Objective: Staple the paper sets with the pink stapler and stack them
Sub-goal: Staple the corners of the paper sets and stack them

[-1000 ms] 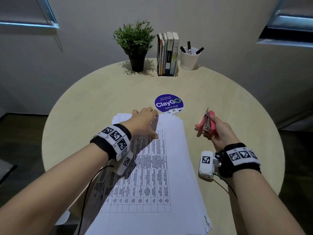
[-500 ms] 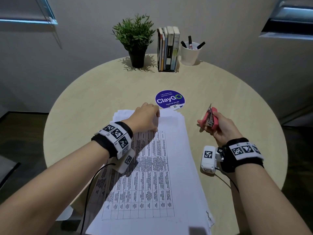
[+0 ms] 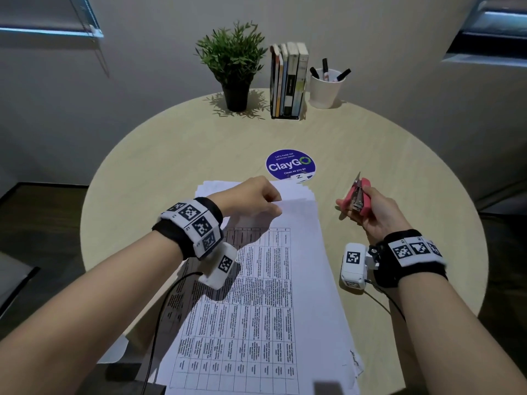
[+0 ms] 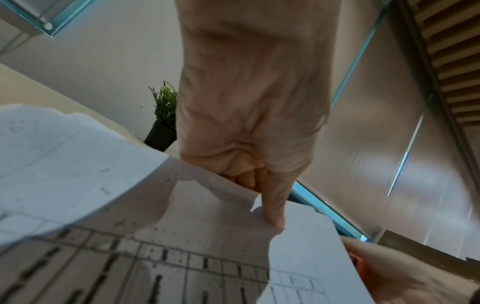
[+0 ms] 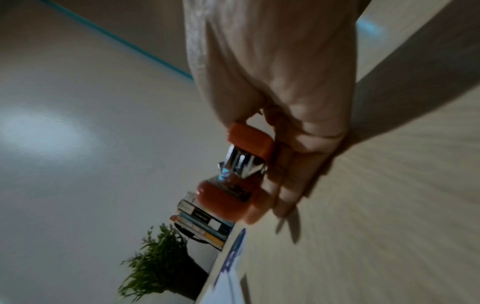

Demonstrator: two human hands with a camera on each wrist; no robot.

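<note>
A stack of printed paper sets point(image 3: 265, 295) lies on the round table point(image 3: 171, 166), reaching from the centre to the near edge. My left hand point(image 3: 256, 199) pinches the far edge of the top sheets point(image 4: 259, 236) and lifts them off the pile, thumb on top. My right hand point(image 3: 370, 212) hovers right of the stack and grips the pink stapler point(image 3: 358, 199), whose metal mouth gapes open. The right wrist view shows the stapler point(image 5: 241, 174) held between thumb and curled fingers.
At the far edge stand a potted plant point(image 3: 232, 67), a row of books point(image 3: 289, 81) and a white cup of markers point(image 3: 325, 86). A blue round sticker point(image 3: 289, 165) lies just beyond the stack. Bare tabletop flanks the paper left and right.
My left hand has curled onto the far edge of the top sheets and raised them slightly. The right hand with the stapler has stayed in about the same place.
</note>
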